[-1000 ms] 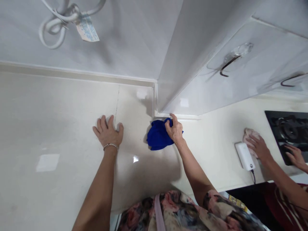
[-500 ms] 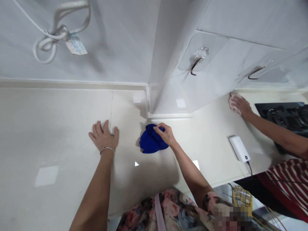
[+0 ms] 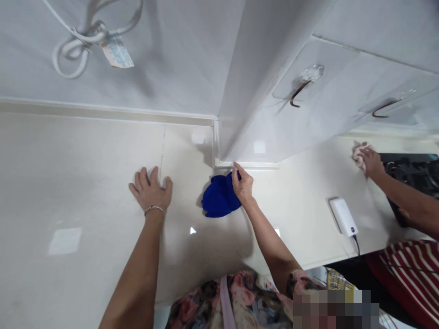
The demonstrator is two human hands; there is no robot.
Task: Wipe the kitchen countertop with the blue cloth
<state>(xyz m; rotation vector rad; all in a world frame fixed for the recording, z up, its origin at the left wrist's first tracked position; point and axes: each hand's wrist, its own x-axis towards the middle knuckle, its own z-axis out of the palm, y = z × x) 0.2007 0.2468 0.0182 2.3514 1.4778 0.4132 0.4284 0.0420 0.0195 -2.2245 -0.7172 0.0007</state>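
A crumpled blue cloth point(image 3: 220, 197) lies on the pale countertop point(image 3: 103, 183), just in front of the wall corner. My right hand point(image 3: 243, 185) is at the cloth's right edge, its fingers curled against the fabric. Its index finger stretches up to the ledge point(image 3: 250, 165) at the base of the wall; how firmly the cloth is gripped is hidden. To the left, my left hand point(image 3: 151, 192) rests flat on the counter with fingers spread, holding nothing. A thin bracelet point(image 3: 154, 209) circles that wrist.
At right, a co-worker's hand point(image 3: 373, 163) presses a pinkish cloth point(image 3: 360, 154) on the counter beside a black cooktop point(image 3: 411, 164). A white power bank point(image 3: 344, 216) with a cable lies nearer me. Hooks point(image 3: 301, 93) and a bundled white cable point(image 3: 73, 55) are on the walls.
My right hand has shifted from over the cloth's top to its right edge, index finger now at the ledge. The co-worker's hand and cloth have moved right. My left hand stays put.
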